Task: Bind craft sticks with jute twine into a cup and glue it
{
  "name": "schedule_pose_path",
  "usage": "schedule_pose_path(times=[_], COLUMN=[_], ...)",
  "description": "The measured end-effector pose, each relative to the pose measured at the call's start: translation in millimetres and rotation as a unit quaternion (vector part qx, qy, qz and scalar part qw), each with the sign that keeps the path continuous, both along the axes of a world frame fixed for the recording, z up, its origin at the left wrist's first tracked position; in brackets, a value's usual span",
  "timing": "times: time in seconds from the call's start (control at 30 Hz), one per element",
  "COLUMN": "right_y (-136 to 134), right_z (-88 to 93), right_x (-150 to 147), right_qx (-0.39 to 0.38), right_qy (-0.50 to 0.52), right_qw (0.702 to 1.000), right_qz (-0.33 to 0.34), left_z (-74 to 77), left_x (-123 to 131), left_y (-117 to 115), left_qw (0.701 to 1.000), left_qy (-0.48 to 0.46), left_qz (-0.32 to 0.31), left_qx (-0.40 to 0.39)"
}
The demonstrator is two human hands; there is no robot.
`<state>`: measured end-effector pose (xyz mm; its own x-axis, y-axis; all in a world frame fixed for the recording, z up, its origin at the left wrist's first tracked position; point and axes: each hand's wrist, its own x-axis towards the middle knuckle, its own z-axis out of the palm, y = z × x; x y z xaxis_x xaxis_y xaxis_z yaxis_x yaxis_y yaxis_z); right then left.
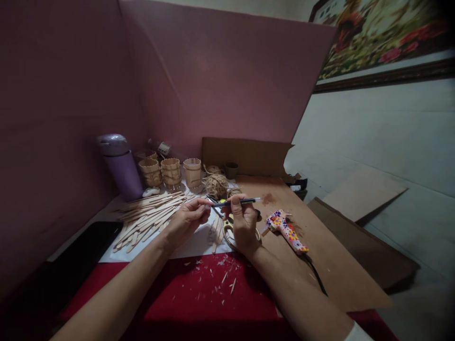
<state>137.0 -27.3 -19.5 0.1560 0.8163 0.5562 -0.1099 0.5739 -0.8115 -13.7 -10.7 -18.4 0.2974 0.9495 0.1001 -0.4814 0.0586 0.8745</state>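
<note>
A slim dark pen (250, 201) with a clear end lies level between my hands. My right hand (244, 225) is closed around its barrel, thumb on top. The fingertips of my left hand (190, 218) pinch its left end, where a small pale part shows, too small to make out. Scissors with pale yellow handles (227, 239) lie beneath my right hand, partly hidden by it. Left of my left hand, many flat wooden sticks (142, 227) are spread over white paper (194, 246).
Stick-covered cups (171, 173), a ball of twine (216, 185) and a purple bottle (122, 170) stand at the back. A flower-patterned glue gun (286, 230) with a black cord lies on cardboard (341, 270) at right. Wood shavings (223, 277) litter the red cloth (199, 308). A black phone (85, 255) lies left.
</note>
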Motion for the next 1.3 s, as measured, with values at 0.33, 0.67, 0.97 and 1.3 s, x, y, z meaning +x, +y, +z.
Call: schedule_pose_path(times=[0.33, 0.67, 0.97, 1.3], right_y=[-1, -3, 3, 13], right_z=[1.1, 1.8, -3.2, -3.8], right_x=[0, 1, -3, -8], right_qx=[0.027, 0.017, -0.009, -0.141], right_qy=[0.003, 0.002, 0.045, 0.261], right_qw=[1.000, 0.999, 0.999, 0.946], right_qz=[-0.007, -0.036, 0.021, 0.128], left_z=[0.3, -2.4, -5.8, -2.5], left_x=[-1, -2, 0, 0], left_y=[-1, 3, 1, 1], left_qw=[1.000, 0.996, 0.986, 0.990], left_qy=[-0.015, 0.023, 0.128, 0.085], left_qz=[-0.008, 0.090, 0.083, 0.112], left_qx=[0.001, 0.000, 0.067, 0.031])
